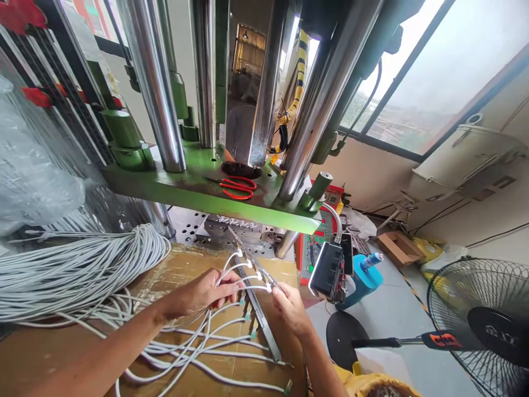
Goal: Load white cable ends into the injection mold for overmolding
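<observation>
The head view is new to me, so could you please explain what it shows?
This picture comes from a camera worn on a person's head, looking forward and down, so both bare hands are the wearer's own. The left hand holds thin grey cables; the right hand holds the near end of a narrow metal strip, with white cable ends lined up along it. A second metal bar appears to lie on the brown cardboard. A large cable bundle lies to the left. Behind stands a green machine with shiny columns; red-handled scissors rest on its plate.
</observation>
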`<state>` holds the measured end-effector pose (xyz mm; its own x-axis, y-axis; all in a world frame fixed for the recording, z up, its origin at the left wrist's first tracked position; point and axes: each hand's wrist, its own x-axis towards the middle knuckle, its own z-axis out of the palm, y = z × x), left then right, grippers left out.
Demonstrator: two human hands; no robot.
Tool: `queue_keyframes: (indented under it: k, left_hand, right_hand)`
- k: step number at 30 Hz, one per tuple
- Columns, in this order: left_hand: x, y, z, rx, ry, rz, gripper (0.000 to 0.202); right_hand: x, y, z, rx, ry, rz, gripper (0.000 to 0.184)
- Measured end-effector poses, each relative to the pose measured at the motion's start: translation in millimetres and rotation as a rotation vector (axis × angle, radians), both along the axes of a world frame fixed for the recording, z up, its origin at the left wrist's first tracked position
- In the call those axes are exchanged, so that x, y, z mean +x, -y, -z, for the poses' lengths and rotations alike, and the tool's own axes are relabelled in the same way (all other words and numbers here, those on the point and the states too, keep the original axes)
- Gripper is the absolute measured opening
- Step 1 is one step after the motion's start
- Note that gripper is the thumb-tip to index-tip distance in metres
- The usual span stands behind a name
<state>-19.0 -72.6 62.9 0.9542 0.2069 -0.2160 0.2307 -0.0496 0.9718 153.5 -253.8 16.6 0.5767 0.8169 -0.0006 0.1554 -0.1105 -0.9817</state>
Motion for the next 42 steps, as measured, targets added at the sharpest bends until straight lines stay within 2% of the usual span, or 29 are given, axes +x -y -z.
queue_keyframes:
  k: [4, 9, 18, 25, 29, 32, 34, 36, 38, 39, 40, 41, 42]
  left_hand:
    - [-3, 0, -2.4, -0.041, -0.028, -0.022, 0.042]
    - [-15, -2, -0.2, -0.107, -0.04, -0.067, 0.044]
    - [-29, -8, 15.3, -0.16, -0.052, -0.095, 0.049]
    - [-38, -8, 26.9, -0.295, -0.003, -0.122, 0.05]
    - [-41, -11, 25.2, -0.331, 0.017, -0.137, 0.055]
    - [-41, -8, 16.2, -0.273, -0.015, -0.144, 0.055]
    - [-45, 0, 7.1, -0.16, -0.036, -0.041, 0.05]
    - [-52, 9, -1.3, -0.039, -0.028, 0.16, 0.047]
    - [-65, 15, -5.6, -0.044, -0.014, 0.308, 0.046]
    - [-73, 15, -5.8, -0.126, -0.009, 0.304, 0.045]
    - [-82, 12, -4.9, -0.251, -0.002, 0.234, 0.043]
    - [-90, 7, -3.3, -0.403, 0.023, 0.106, 0.04]
    - [-98, -1, -1.8, -0.56, 0.085, -0.075, 0.036]
  right_hand:
    - [2, 1, 3.8, -0.031, -0.226, -0.135, 0.036]
    - [4, 3, 7.7, -0.041, -0.372, -0.159, 0.038]
    - [5, 10, 12.7, -0.055, -0.442, -0.165, 0.036]
    - [0, 19, 5.9, -0.094, -0.413, -0.155, 0.038]
    - [-3, 26, 3.1, -0.137, -0.337, -0.13, 0.041]
    - [-4, 32, -2.5, -0.177, -0.215, -0.074, 0.043]
    - [-6, 33, -7.0, -0.191, -0.079, -0.003, 0.043]
    - [-7, 34, -7.3, -0.197, 0.074, 0.058, 0.04]
    - [-5, 36, 0.2, -0.231, 0.22, 0.078, 0.039]
    - [-2, 38, 6.9, -0.252, 0.285, 0.073, 0.041]
    - [2, 41, 15.0, -0.271, 0.349, 0.074, 0.043]
    - [7, 43, 23.5, -0.281, 0.421, 0.084, 0.045]
    - [13, 45, 31.7, -0.274, 0.5, 0.105, 0.048]
